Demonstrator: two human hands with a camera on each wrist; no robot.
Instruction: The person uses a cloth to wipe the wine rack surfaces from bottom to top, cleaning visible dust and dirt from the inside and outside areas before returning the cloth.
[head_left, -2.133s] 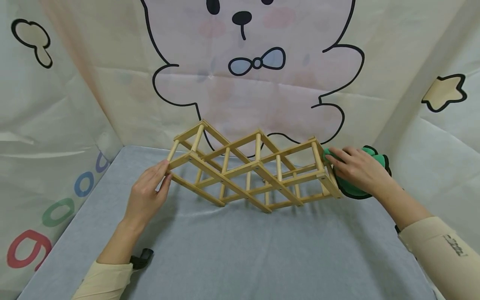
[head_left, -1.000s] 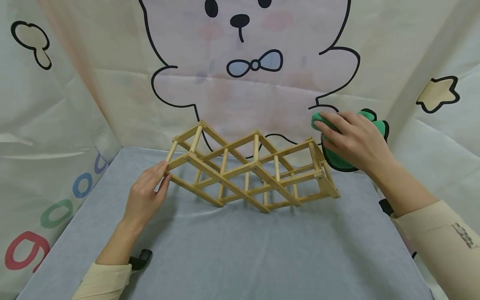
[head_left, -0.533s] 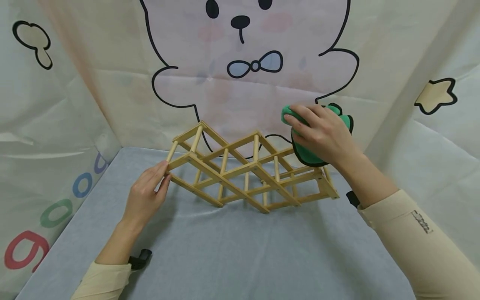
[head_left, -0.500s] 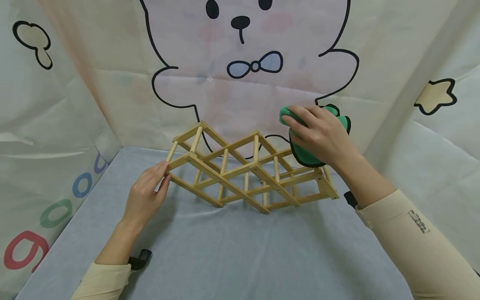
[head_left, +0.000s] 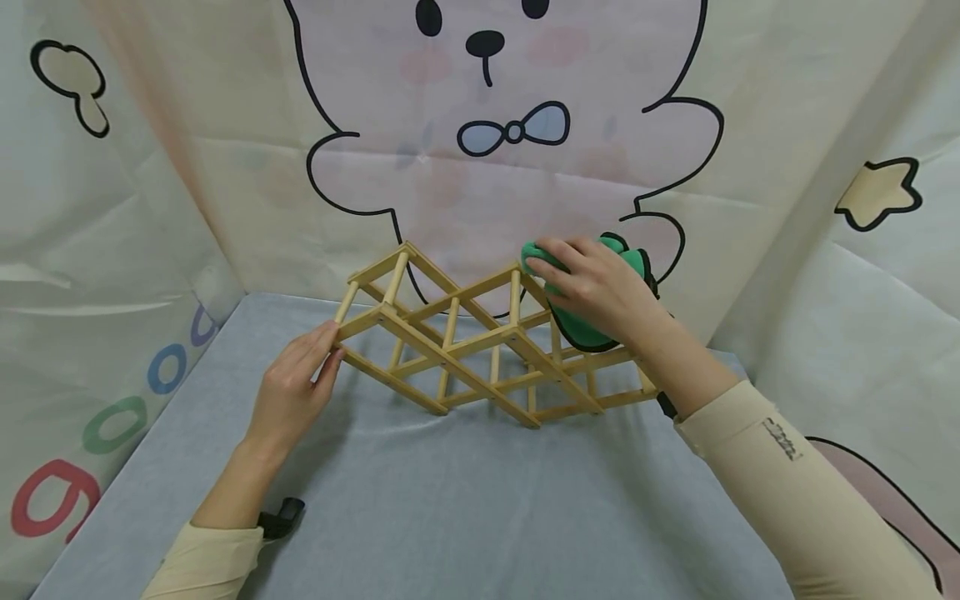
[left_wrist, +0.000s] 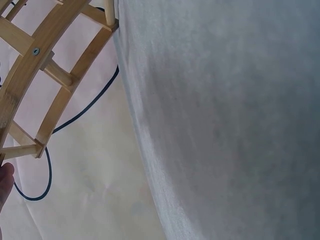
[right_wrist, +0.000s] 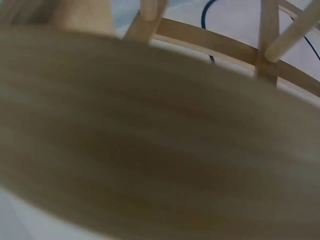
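A folding wooden wine rack (head_left: pixel 446 360) of crossed slats and round dowels stands on the table in the head view. My left hand (head_left: pixel 295 379) pinches its left end between thumb and fingers; in the left wrist view only fingertips (left_wrist: pixel 6 180) show beside the rack (left_wrist: pixel 27 65). Over the rack's right half, my right hand (head_left: pixel 600 287) grips a bunched green cloth (head_left: pixel 588 332) with black edging. The cloth hides part of the upper slats behind it. One blurred slat (right_wrist: pixel 160 135) fills most of the right wrist view, where neither hand nor cloth appears.
Grey-blue fabric covers the table (head_left: pixel 480 517). Right behind it rises a pale backdrop (head_left: pixel 517 192) with a cartoon animal, and printed side sheets (head_left: pixel 90 250) flank both sides. A dark band device (head_left: pixel 281 518) sits at my left wrist.
My right hand has lifted the cloth from the rack's right end, carried it left above the top, and lowered it near the middle peak. My left hand and the rack stay put.
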